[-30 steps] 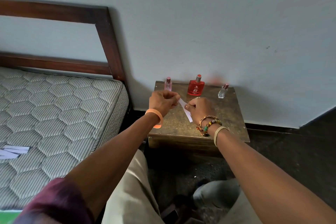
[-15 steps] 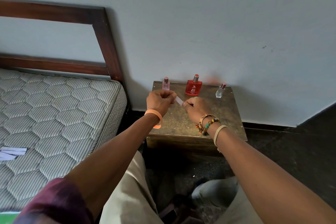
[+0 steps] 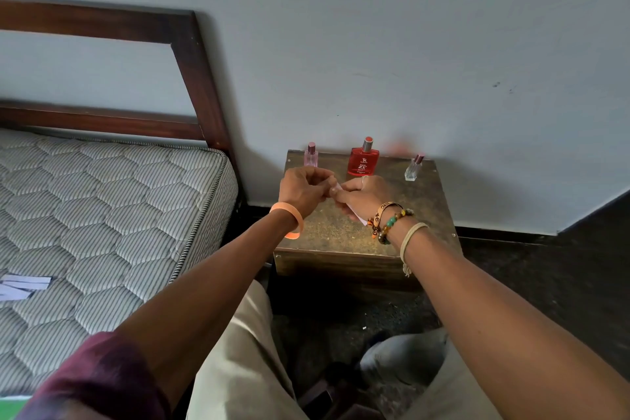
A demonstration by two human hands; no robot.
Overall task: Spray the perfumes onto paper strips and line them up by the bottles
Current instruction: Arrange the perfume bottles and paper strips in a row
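Note:
Three perfume bottles stand along the back of a small wooden table (image 3: 327, 235): a slim pink bottle (image 3: 311, 156) at the left, a red bottle (image 3: 363, 160) in the middle, a small clear bottle (image 3: 413, 169) at the right. Above the table, in front of the pink and red bottles, my left hand (image 3: 303, 190) and my right hand (image 3: 363, 196) meet, both pinching one white paper strip (image 3: 356, 215). Most of the strip is hidden by my right hand; its ends show between the hands and below my right palm.
A bed with a quilted mattress (image 3: 102, 215) and dark wooden headboard (image 3: 201, 85) stands left of the table. Several more white paper strips (image 3: 22, 286) lie on the mattress at the far left. A wall rises right behind the bottles. My knees are below.
My hands have drawn closer together and now touch. The strip, earlier plainly visible hanging between them, is now mostly covered by my right hand.

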